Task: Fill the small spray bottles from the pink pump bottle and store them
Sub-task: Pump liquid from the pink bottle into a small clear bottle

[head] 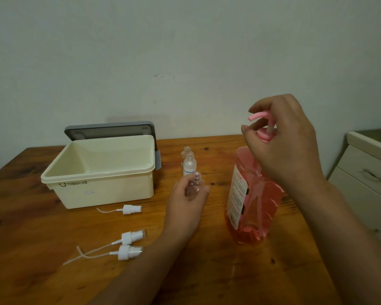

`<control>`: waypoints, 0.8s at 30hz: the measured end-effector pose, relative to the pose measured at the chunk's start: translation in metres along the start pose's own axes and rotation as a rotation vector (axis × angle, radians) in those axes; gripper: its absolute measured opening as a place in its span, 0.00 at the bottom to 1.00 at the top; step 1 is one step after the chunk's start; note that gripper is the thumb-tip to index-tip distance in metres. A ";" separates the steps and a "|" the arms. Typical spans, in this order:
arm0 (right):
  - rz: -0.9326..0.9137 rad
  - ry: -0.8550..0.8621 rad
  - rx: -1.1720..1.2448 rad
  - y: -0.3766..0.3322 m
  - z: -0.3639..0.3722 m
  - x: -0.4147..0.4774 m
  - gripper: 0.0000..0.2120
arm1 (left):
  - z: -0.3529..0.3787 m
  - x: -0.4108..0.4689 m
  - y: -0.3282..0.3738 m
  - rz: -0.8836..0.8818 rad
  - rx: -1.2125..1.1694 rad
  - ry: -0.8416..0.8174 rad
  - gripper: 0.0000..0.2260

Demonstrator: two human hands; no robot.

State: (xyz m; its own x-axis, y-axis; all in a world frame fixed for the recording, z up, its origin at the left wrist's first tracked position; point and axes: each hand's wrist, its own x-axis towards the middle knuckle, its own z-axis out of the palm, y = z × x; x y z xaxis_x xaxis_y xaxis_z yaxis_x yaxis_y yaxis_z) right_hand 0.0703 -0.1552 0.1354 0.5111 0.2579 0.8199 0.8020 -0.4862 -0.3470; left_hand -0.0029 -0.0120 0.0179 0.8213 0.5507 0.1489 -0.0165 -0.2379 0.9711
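Spray bottles (189, 165), three, one in left grip (185, 199); spray caps (131, 209), three, loose; right grip (282, 139) round pink pump (260, 117).

One head-worn wide-angle view — close above the table (31, 227), facing forward and down toward the wall (185, 51).

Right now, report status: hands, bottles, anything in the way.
Left hand holds small uncapped spray bottle. Right hand grips pump head of pink pump bottle. Two open bottles stand behind; nothing blocking.
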 end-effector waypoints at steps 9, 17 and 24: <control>-0.013 0.012 0.004 0.003 0.001 -0.001 0.11 | -0.006 -0.012 0.090 0.300 -0.257 -0.093 0.15; -0.029 0.018 0.019 0.002 0.001 0.000 0.11 | -0.004 -0.011 0.103 0.335 -0.260 -0.166 0.15; -0.021 0.003 0.010 0.002 0.000 -0.001 0.14 | -0.003 -0.008 0.106 0.364 -0.242 -0.171 0.15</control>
State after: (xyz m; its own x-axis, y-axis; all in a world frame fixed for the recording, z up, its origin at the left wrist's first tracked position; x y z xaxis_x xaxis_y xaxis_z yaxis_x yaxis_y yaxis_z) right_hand 0.0715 -0.1566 0.1337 0.4931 0.2658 0.8284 0.8157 -0.4723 -0.3340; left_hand -0.0127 -0.0387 0.1199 0.8192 0.3212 0.4751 -0.4370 -0.1869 0.8799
